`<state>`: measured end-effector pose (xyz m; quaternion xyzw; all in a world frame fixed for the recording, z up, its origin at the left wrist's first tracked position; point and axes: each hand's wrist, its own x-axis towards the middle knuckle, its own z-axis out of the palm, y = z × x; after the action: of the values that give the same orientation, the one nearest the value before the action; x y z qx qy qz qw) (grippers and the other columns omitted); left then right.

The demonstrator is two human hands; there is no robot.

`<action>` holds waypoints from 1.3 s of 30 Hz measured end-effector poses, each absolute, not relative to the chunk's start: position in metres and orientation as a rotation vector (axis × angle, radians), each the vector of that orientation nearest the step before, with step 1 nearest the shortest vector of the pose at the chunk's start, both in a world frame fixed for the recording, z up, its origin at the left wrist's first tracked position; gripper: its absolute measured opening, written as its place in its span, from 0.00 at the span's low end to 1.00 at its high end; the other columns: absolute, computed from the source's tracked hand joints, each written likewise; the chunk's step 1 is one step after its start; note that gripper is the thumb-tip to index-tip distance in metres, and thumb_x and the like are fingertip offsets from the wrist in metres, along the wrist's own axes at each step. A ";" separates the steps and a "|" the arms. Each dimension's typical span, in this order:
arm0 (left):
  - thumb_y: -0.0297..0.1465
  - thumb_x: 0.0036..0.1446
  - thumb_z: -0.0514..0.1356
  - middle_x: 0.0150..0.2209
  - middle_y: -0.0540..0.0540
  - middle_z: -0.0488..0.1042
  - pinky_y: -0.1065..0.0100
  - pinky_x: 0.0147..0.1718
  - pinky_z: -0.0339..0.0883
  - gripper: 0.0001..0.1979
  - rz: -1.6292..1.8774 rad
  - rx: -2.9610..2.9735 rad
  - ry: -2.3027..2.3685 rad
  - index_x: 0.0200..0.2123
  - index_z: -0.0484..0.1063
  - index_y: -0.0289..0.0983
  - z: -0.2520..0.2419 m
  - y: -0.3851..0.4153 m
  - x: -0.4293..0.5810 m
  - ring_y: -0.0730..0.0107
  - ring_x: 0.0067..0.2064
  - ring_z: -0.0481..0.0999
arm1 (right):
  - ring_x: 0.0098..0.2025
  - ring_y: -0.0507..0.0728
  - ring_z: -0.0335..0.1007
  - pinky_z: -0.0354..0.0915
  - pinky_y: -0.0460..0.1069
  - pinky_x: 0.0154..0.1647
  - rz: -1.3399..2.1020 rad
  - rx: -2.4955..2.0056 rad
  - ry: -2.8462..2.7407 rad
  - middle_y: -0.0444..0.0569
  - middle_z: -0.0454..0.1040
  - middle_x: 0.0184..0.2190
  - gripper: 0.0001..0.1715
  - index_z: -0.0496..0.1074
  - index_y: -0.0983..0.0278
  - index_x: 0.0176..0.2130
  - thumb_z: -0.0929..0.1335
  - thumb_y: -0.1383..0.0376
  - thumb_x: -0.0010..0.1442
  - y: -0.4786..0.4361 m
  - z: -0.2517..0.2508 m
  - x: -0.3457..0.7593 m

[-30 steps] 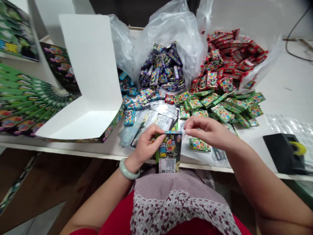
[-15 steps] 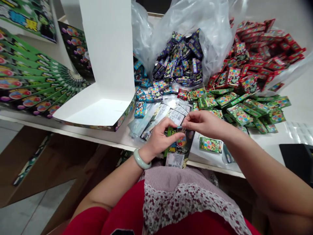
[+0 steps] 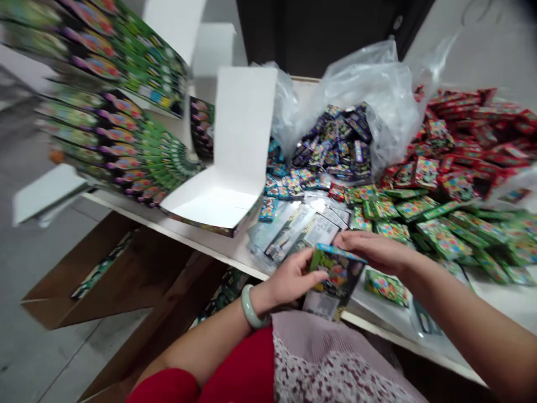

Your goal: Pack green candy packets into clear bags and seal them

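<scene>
A dark printed packet point(image 3: 342, 274), with green lettering, colourful round pictures and a blue strip along its top edge, is between my two hands over the table's front edge. My left hand point(image 3: 291, 278), with a pale bangle at its wrist, grips the left side, thumb across the front. My right hand point(image 3: 373, 249) holds the top right corner, its fingertips partly hidden behind the packet. Flat clear-wrapped packets point(image 3: 289, 226) with barcodes lie fanned just beyond. A single green small box point(image 3: 386, 286) rests to the right, below my right forearm.
Piles of purple boxes point(image 3: 335, 143), red boxes point(image 3: 465, 151) and green boxes point(image 3: 453, 235) spread behind and rightward, near a plastic bag point(image 3: 390, 106). An open white-lined carton point(image 3: 213, 201) and fanned green printed cards point(image 3: 155, 151) stand left. Brown cartons point(image 3: 126, 280) sit below the table.
My view has swung left. The packet now shows more of its front and a blue top strip; my hands have moved from a fingertip pinch at its top to its sides.
</scene>
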<state>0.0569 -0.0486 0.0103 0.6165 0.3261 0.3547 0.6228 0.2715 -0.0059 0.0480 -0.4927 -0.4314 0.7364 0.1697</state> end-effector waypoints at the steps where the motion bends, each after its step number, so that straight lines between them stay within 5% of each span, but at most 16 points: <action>1: 0.36 0.57 0.63 0.38 0.45 0.75 0.65 0.39 0.73 0.14 0.821 1.417 0.731 0.44 0.70 0.36 0.020 -0.051 0.047 0.66 0.39 0.76 | 0.31 0.52 0.68 0.64 0.47 0.33 2.035 -1.376 -1.301 0.46 0.73 0.28 0.13 0.73 0.66 0.31 0.69 0.57 0.53 -0.005 0.052 0.273; 5: 0.40 0.55 0.65 0.40 0.45 0.78 0.64 0.39 0.76 0.17 1.274 1.564 0.857 0.45 0.73 0.39 0.084 -0.040 -0.012 0.65 0.39 0.78 | 0.42 0.59 0.72 0.67 0.53 0.43 1.368 -1.371 -1.760 0.52 0.77 0.39 0.17 0.74 0.63 0.40 0.66 0.54 0.60 0.008 0.062 0.254; 9: 0.37 0.57 0.64 0.40 0.48 0.77 0.62 0.44 0.74 0.12 1.874 1.860 1.175 0.44 0.72 0.41 0.132 0.008 -0.079 0.67 0.40 0.78 | 0.53 0.61 0.68 0.63 0.58 0.54 0.735 -0.961 -2.396 0.55 0.74 0.50 0.17 0.71 0.63 0.50 0.64 0.64 0.62 0.015 0.058 0.173; 12: 0.31 0.60 0.60 0.43 0.44 0.75 0.63 0.46 0.71 0.11 1.428 2.378 1.312 0.46 0.70 0.37 0.118 0.050 -0.111 0.67 0.44 0.76 | 0.65 0.67 0.53 0.57 0.62 0.60 0.396 -0.861 -2.590 0.60 0.63 0.62 0.29 0.64 0.67 0.59 0.67 0.69 0.59 0.018 0.045 0.106; 19: 0.18 0.56 0.52 0.48 0.38 0.75 0.58 0.50 0.69 0.20 0.626 2.711 1.309 0.50 0.70 0.35 0.014 0.068 -0.137 0.61 0.51 0.74 | 0.47 0.60 0.66 0.62 0.53 0.49 0.261 -0.742 -2.896 0.54 0.73 0.43 0.14 0.72 0.65 0.46 0.60 0.69 0.66 0.018 -0.003 0.059; 25: 0.21 0.59 0.53 0.64 0.38 0.61 0.53 0.62 0.56 0.29 0.249 2.776 1.359 0.63 0.57 0.39 -0.012 0.055 -0.157 0.57 0.65 0.59 | 0.45 0.60 0.64 0.60 0.52 0.46 0.293 -0.729 -2.979 0.54 0.73 0.38 0.12 0.74 0.66 0.39 0.62 0.68 0.65 0.015 -0.026 0.057; 31: 0.19 0.62 0.45 0.63 0.32 0.60 0.48 0.61 0.55 0.26 0.075 2.770 1.623 0.63 0.55 0.32 -0.021 0.063 -0.154 0.53 0.65 0.59 | 0.42 0.59 0.64 0.59 0.50 0.43 0.321 -0.740 -2.994 0.52 0.73 0.36 0.12 0.75 0.66 0.36 0.63 0.67 0.65 0.019 -0.022 0.055; 39: 0.28 0.61 0.52 0.67 0.32 0.53 0.44 0.61 0.51 0.30 -0.119 2.686 1.697 0.66 0.52 0.33 -0.034 0.070 -0.141 0.42 0.67 0.52 | 0.41 0.58 0.65 0.59 0.50 0.42 0.327 -0.729 -3.008 0.53 0.74 0.35 0.13 0.76 0.66 0.36 0.62 0.66 0.66 0.024 -0.021 0.053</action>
<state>-0.1410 0.0704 -0.0336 0.8447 0.5336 -0.0374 -0.0190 0.0527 0.0242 -0.0209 -0.2343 -0.9664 0.1051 0.0146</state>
